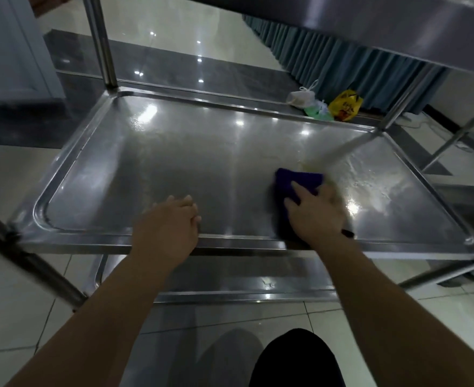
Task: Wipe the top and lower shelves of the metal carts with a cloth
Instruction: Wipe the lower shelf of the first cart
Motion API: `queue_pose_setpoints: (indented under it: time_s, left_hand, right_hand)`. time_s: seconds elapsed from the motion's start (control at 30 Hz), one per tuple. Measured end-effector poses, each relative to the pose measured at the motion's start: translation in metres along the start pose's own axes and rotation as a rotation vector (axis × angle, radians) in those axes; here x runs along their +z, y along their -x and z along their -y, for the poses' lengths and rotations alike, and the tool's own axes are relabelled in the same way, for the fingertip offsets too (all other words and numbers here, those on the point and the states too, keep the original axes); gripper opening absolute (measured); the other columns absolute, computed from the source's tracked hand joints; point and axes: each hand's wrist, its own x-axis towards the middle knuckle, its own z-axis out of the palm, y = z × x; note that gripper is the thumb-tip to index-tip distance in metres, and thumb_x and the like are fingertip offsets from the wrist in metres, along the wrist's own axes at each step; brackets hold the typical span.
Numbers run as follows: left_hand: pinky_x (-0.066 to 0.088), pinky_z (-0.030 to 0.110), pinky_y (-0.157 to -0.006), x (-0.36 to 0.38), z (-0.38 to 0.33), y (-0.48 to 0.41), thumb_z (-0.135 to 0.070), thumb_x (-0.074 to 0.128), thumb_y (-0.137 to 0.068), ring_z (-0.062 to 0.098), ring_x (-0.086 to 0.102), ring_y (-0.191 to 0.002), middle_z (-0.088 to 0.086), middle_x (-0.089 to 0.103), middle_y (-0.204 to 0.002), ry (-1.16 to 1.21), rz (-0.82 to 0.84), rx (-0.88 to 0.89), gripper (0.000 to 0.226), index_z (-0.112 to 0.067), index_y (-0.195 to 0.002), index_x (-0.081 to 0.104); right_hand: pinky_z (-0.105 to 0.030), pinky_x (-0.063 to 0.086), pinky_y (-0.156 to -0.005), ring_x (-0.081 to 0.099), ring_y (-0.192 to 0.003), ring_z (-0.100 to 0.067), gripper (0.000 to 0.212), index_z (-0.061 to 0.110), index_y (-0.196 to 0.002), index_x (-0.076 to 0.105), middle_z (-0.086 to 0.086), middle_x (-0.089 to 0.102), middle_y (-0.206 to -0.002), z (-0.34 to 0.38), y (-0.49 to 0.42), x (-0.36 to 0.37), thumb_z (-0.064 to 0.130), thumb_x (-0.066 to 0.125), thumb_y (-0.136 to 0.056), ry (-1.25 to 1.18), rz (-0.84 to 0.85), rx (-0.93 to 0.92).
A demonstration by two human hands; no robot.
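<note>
A steel cart shelf (152,163) with a raised rim fills the middle of the view. A dark blue cloth (291,181) lies on its right half near the front rim. My right hand (315,212) presses flat on the cloth, fingers spread and pointing to the far left. My left hand (171,223) rests on the front rim, fingers curled over its edge. Wet streaks shine on the shelf to the right of the cloth. A lower shelf (230,283) shows beneath the front rim.
The cart's top shelf (398,26) overhangs at the upper right. Upright posts stand at the far left corner (101,43) and near left corner (29,263). Small plastic bags (345,106) lie on the floor beyond the cart, beside a teal skirted table (342,57).
</note>
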Motion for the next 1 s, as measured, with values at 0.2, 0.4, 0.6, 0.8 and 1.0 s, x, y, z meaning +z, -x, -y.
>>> queue_pose_setpoints:
  time_s: [0.2,0.4,0.6,0.8,1.0]
  left_hand:
    - [0.043,0.046,-0.097,-0.002,0.011,0.005,-0.021,0.055,-0.09,0.033,0.056,-0.116,0.003,0.062,-0.125,0.043,-0.038,0.029,0.022,-0.016,-0.106,0.069]
    - [0.038,0.041,-0.104,-0.006,0.002,0.003,-0.024,0.045,-0.094,0.026,0.049,-0.125,-0.002,0.053,-0.136,0.009,0.013,0.036,0.031,-0.019,-0.118,0.064]
    - [0.034,0.04,-0.108,-0.012,0.013,0.004,-0.024,0.044,-0.095,0.024,0.04,-0.133,-0.004,0.045,-0.143,0.027,0.08,0.059,0.035,-0.022,-0.129,0.055]
    - [0.029,0.036,-0.111,-0.009,0.017,0.0,-0.02,0.044,-0.095,0.027,0.037,-0.135,0.0,0.041,-0.145,0.063,0.137,0.086,0.037,-0.018,-0.13,0.054]
    - [0.04,0.038,-0.098,-0.014,0.013,-0.002,-0.019,0.048,-0.089,0.03,0.051,-0.121,0.003,0.057,-0.131,0.002,0.119,0.092,0.032,-0.019,-0.118,0.063]
  right_hand:
    - [-0.042,0.036,-0.098,0.038,-0.119,-0.022,0.045,0.051,-0.133,0.04,0.0,0.039,-0.136,0.017,0.04,-0.002,0.058,0.037,-0.089,-0.176,0.05,-0.683]
    - [-0.045,0.035,-0.1,0.038,-0.121,-0.031,0.042,0.05,-0.134,0.04,-0.006,0.036,-0.138,-0.021,0.02,-0.012,0.048,0.044,-0.093,-0.049,-0.025,-0.001]
    - [-0.041,0.025,-0.095,0.031,-0.12,-0.026,0.042,0.05,-0.134,0.039,-0.001,0.033,-0.137,0.06,0.077,0.001,0.05,0.043,-0.092,-0.076,-0.039,-0.503]
    - [-0.043,0.029,-0.1,0.035,-0.12,-0.025,0.038,0.052,-0.132,0.041,0.001,0.037,-0.137,-0.007,0.066,-0.02,0.047,0.042,-0.094,-0.037,0.041,-0.243]
    - [-0.047,0.025,-0.102,0.029,-0.123,-0.032,0.043,0.051,-0.136,0.034,-0.004,0.028,-0.142,0.01,0.072,-0.016,0.047,0.038,-0.094,0.032,0.008,0.089]
